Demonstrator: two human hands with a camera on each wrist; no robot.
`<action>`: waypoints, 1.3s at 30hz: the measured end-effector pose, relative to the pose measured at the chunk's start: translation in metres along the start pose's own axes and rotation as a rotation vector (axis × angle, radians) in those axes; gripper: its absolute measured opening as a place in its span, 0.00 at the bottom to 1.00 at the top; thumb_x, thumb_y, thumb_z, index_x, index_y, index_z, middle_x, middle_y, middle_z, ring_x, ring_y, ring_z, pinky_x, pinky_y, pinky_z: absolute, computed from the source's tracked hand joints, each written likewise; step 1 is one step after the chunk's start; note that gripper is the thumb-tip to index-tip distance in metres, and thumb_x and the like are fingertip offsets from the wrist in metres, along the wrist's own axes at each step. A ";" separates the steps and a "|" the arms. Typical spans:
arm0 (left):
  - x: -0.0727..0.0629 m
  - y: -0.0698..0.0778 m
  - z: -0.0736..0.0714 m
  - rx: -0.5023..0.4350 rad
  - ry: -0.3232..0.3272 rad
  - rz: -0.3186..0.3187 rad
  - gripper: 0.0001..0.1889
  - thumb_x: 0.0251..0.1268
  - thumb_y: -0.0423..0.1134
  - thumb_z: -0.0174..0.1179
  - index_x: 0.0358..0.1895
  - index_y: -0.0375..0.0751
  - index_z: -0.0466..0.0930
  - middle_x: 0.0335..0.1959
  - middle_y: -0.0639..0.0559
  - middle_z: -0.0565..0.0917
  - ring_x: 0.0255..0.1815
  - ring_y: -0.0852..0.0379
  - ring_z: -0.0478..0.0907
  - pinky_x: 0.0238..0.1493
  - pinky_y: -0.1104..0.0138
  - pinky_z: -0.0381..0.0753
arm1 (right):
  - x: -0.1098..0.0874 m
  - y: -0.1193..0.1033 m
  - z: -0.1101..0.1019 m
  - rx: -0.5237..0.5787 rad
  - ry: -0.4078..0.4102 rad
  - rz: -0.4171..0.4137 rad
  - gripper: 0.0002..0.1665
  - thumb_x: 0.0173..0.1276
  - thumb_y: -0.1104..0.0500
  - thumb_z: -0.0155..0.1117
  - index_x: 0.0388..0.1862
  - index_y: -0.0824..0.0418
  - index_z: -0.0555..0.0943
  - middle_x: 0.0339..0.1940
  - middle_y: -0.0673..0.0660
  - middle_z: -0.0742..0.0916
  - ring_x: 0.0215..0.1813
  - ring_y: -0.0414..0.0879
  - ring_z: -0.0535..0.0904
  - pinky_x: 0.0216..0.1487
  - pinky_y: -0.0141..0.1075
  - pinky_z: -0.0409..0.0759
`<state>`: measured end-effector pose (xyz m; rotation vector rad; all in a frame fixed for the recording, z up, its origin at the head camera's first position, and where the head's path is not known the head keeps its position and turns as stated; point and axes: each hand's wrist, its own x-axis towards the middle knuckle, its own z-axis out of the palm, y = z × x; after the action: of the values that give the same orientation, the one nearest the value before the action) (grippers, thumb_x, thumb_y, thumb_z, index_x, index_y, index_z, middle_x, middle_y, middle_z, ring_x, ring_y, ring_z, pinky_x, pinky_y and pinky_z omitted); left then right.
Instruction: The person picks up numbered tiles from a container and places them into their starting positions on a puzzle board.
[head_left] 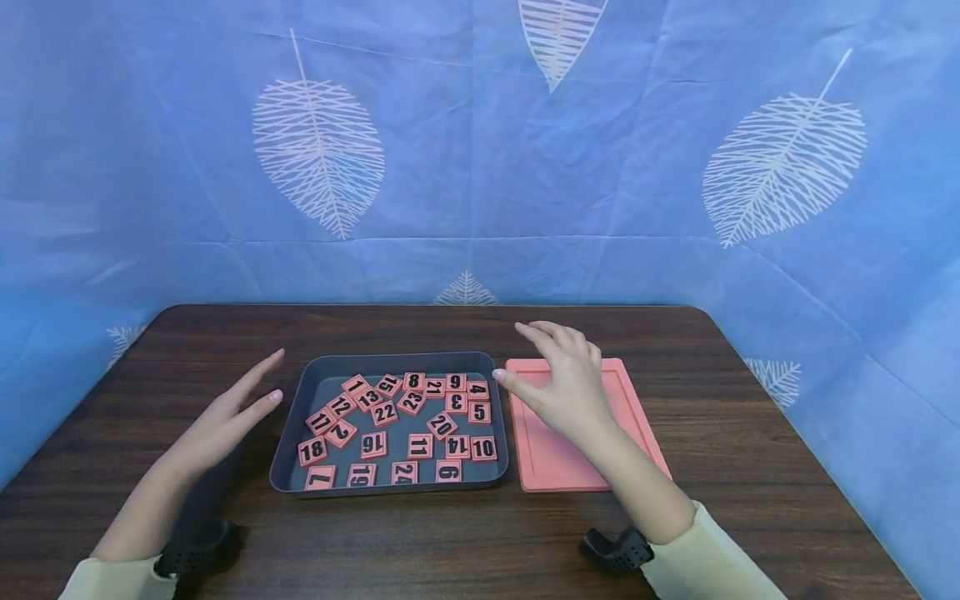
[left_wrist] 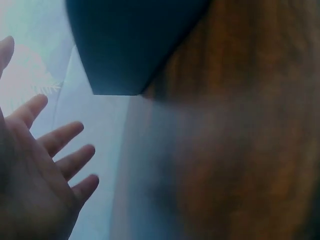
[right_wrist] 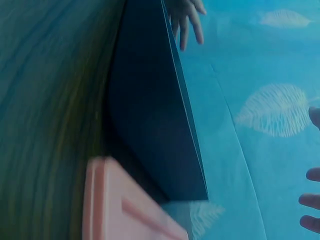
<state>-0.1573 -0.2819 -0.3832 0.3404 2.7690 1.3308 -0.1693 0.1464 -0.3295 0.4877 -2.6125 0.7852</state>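
A dark grey tray (head_left: pixel 390 492) lies on the table, holding several loose pink number tiles (head_left: pixel 373 444) with black digits, spread at various angles. To its right lies a flat pink square board (head_left: pixel 555 471) with a raised rim. My left hand (head_left: pixel 217 429) hovers just left of the tray, fingers extended, touching nothing. My right hand (head_left: pixel 570 387) is above the board, fingers spread, the thumb near the tray's right rim. Both palms face inward. In the left wrist view the left hand (left_wrist: pixel 42 170) has its fingers apart and holds nothing.
The dark wooden table (head_left: pixel 750 467) extends around the tray and board. A blue cloth (head_left: pixel 480 183) with white leaf prints hangs behind the table's far edge and along its sides. Each wrist wears a black band, such as the right wristband (head_left: pixel 618 550).
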 end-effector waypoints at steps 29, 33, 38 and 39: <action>-0.001 -0.026 0.014 -0.105 -0.120 0.065 0.34 0.72 0.40 0.54 0.76 0.41 0.51 0.73 0.34 0.54 0.71 0.28 0.47 0.56 0.28 0.50 | 0.026 -0.077 0.089 -0.003 -0.152 -0.075 0.35 0.59 0.35 0.65 0.62 0.48 0.78 0.57 0.51 0.78 0.59 0.49 0.68 0.58 0.51 0.63; -0.001 -0.028 0.013 -0.100 -0.134 0.059 0.34 0.72 0.40 0.54 0.76 0.41 0.50 0.74 0.34 0.52 0.71 0.27 0.46 0.55 0.27 0.49 | 0.030 -0.083 0.101 -0.030 -0.172 -0.079 0.34 0.59 0.34 0.66 0.61 0.49 0.79 0.54 0.51 0.79 0.57 0.48 0.69 0.56 0.48 0.65; -0.001 -0.029 0.013 -0.091 -0.140 0.055 0.34 0.72 0.40 0.54 0.76 0.42 0.50 0.74 0.34 0.52 0.71 0.27 0.45 0.54 0.27 0.49 | 0.035 -0.089 0.113 -0.045 -0.207 -0.070 0.32 0.60 0.36 0.66 0.60 0.48 0.79 0.53 0.50 0.78 0.55 0.47 0.69 0.53 0.45 0.65; -0.002 -0.029 0.013 -0.087 -0.141 0.054 0.34 0.72 0.40 0.54 0.77 0.42 0.50 0.74 0.34 0.52 0.71 0.27 0.45 0.54 0.27 0.49 | 0.036 -0.090 0.115 -0.049 -0.217 -0.065 0.32 0.60 0.37 0.66 0.60 0.48 0.79 0.53 0.50 0.78 0.55 0.46 0.69 0.53 0.44 0.65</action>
<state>-0.1590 -0.2897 -0.4136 0.4871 2.5965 1.3766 -0.1906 0.0014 -0.3622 0.6743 -2.7897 0.6787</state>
